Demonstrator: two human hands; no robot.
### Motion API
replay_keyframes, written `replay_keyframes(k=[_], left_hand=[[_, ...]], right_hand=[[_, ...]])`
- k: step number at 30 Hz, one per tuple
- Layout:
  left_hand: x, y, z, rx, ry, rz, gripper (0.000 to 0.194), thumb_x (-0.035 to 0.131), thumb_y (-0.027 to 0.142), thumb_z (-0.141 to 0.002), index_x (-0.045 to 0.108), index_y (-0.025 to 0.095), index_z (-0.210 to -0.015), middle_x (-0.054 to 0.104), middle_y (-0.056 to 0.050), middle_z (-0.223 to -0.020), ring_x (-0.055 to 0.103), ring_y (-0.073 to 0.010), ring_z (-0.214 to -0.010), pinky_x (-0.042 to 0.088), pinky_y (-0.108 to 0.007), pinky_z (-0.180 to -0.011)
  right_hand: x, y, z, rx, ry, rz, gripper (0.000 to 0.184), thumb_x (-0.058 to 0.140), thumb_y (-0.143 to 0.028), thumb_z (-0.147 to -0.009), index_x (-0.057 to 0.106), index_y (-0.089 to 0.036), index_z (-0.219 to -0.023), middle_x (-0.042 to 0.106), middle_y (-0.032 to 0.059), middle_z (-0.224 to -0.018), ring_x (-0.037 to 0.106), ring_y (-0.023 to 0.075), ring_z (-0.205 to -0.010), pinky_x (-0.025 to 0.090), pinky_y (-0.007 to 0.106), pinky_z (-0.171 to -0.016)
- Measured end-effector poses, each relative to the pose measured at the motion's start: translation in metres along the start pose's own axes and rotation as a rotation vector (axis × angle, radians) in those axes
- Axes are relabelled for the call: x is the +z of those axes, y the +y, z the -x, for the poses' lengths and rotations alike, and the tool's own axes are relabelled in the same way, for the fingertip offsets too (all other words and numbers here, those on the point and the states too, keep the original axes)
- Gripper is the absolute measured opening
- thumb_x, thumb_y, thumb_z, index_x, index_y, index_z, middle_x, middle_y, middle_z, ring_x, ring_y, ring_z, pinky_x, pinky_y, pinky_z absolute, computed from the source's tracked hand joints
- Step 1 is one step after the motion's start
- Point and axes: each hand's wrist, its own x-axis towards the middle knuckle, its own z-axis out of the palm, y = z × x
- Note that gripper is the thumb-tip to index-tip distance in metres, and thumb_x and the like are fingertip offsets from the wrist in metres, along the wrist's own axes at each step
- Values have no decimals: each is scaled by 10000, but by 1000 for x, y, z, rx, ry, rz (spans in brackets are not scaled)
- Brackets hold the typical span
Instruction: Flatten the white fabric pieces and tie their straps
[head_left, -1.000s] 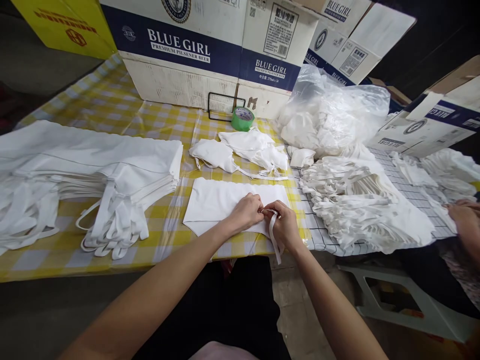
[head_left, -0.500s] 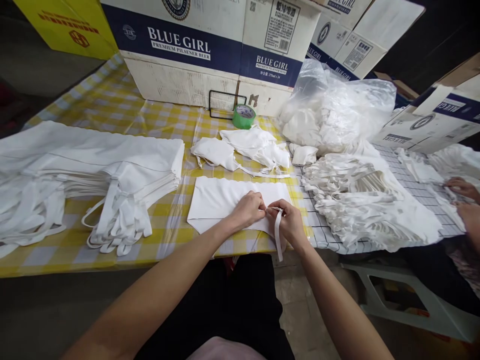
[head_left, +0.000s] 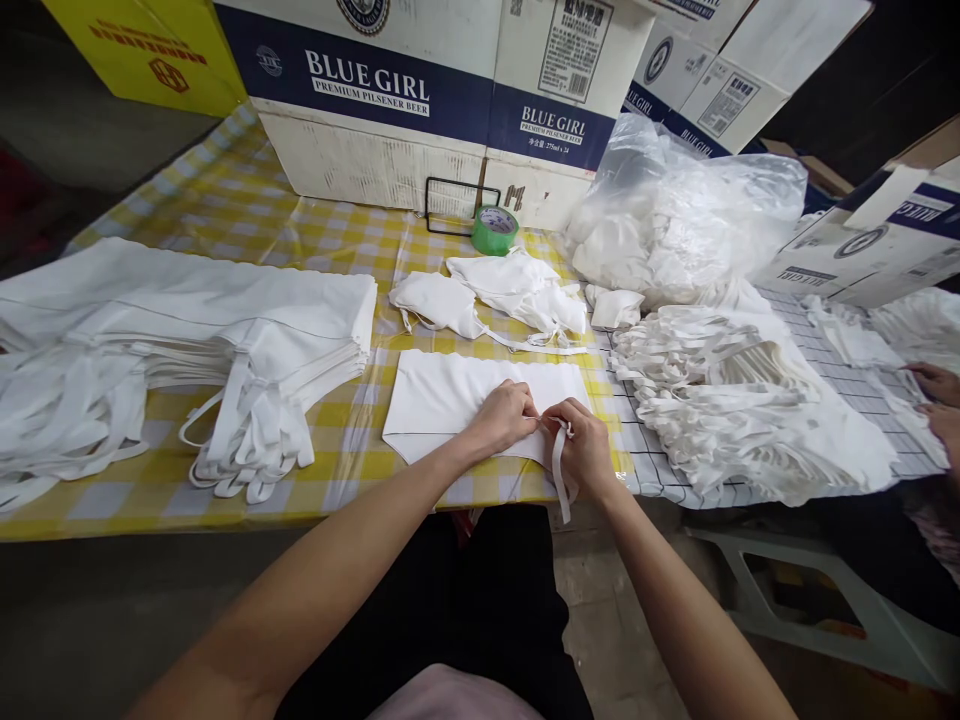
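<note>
Checked tabletop, L to R: a thick stack of white garments (head_left: 187, 290) lies at the wearer's L, straps hanging in loops at its near side. At ctr., directly before the wearer, one white panel (head_left: 442, 390) lies flat on the yellow-check cloth (head_left: 337, 470), w/ loose white pieces (head_left: 517, 290) just beyond it. The L hand (head_left: 506, 415) rests over the panel, fingers bunched closed, tips apparently nipping one end of the white strap (head_left: 559, 470), tho contact is partly hidden. Right beside it, the R hand (head_left: 585, 440) has thumb & fingers curled in, gripping the same strap, its tail dangling past the table edge. Step in hand looks to be fine strap work at the panel's R side; next move likely calls for a firm pinch & small, matched finger shifts, approx. in place. Farther R: a clear plastic bag (head_left: 690, 210), a heap of strapped whites (head_left: 750, 400) &, at far R, a co-worker's hand (head_left: 941, 420).
</note>
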Motion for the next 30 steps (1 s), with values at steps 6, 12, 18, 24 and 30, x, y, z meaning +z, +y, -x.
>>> replay_keyframes(k=[6,12,18,24,30], left_hand=[[-1,2,1,-16,7,11,134,583,124,-682,689,179,-622,615,-16,-715,528,-160,-774,423,-257,-692],[-1,1,2,-14,26,42,116,603,133,-676,686,184,-614,635,-6,-697,525,-160,-770,423,-253,-682],[-2,0,4,-3,19,61,105,610,156,-693,688,191,-632,644,1,-714,534,-158,-799,420,-248,-713],[-3,2,7,11,-12,27,127,593,176,-708,717,195,-689,637,-15,-749,530,-174,-828,429,-261,-727],[-40,-4,23,105,-202,29,290,563,286,-788,646,224,-1059,627,-28,-1099,529,-192,-1038,423,-297,-882]], right_hand=[[-4,6,5,-128,-48,216,172,418,-79,-778,553,-184,-754,529,25,-740,473,143,-671,337,244,-603],[-5,2,14,-164,-98,461,163,430,-53,-775,528,-182,-782,531,49,-767,462,170,-682,326,269,-631],[-1,-4,3,-79,-124,533,195,434,-11,-705,525,-178,-746,541,52,-729,472,164,-619,292,269,-557],[-16,-7,-3,-101,-327,435,241,442,18,-663,565,-180,-724,591,46,-723,498,132,-564,278,249,-518],[-60,12,-3,56,-667,238,202,501,-166,-780,627,-240,-919,656,13,-750,580,143,-638,355,215,-549]])
